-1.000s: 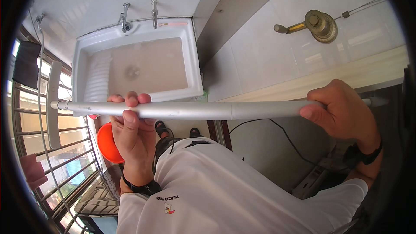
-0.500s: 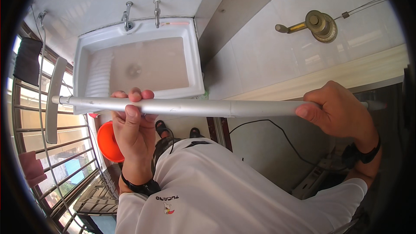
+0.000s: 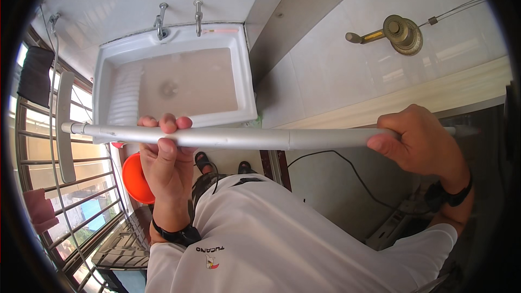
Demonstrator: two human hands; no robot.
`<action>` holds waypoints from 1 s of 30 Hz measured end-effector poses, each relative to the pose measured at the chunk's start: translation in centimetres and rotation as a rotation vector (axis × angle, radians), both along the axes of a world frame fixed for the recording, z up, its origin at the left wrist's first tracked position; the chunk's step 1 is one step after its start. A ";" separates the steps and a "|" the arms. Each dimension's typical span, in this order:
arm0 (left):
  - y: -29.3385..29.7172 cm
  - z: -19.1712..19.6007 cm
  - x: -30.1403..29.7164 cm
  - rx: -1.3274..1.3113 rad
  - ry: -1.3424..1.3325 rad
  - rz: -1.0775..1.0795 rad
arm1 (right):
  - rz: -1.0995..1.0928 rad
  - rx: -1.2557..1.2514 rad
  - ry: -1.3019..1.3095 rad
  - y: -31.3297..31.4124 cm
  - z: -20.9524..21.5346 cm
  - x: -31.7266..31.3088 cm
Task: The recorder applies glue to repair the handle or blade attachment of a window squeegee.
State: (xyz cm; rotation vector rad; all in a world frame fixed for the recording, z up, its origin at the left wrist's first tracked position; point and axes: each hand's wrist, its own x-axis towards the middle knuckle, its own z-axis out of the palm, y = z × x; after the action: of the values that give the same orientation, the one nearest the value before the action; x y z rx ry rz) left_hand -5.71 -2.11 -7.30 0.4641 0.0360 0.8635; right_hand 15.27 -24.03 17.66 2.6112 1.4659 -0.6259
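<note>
Both of my hands were clenched on the grey pole [image 3: 244,137], left hand [image 3: 165,154] near its head end and right hand [image 3: 415,138] near the tail, holding it level across my chest. Over the last second I watched the flat head [image 3: 65,125] at its left tip turn from edge-on to upright, so I judged the pole was being rolled. Beyond it sat the orange basin [image 3: 135,179], then the white sink [image 3: 173,84] with its two taps [image 3: 179,16].

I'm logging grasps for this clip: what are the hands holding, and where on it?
Both grip a long grey pole held level: left hand around its left part, right hand near its right end.
</note>
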 end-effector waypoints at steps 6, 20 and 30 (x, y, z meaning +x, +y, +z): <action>0.1 0.0 0.0 0.016 -0.001 -0.008 | 0.049 0.056 -0.034 -0.8 -0.8 0.4; 0.5 -1.5 0.9 -0.010 -0.020 -0.053 | 0.000 0.056 -0.115 -0.1 -1.7 -0.1; 0.0 -2.3 0.2 -0.096 0.008 -0.110 | -0.063 0.066 -0.075 0.1 -3.5 0.4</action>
State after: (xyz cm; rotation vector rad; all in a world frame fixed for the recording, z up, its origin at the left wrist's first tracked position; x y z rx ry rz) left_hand -5.53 -2.11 -9.65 0.3760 0.0584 0.7486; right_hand 15.71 -23.98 14.14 2.7080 1.4109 -0.4872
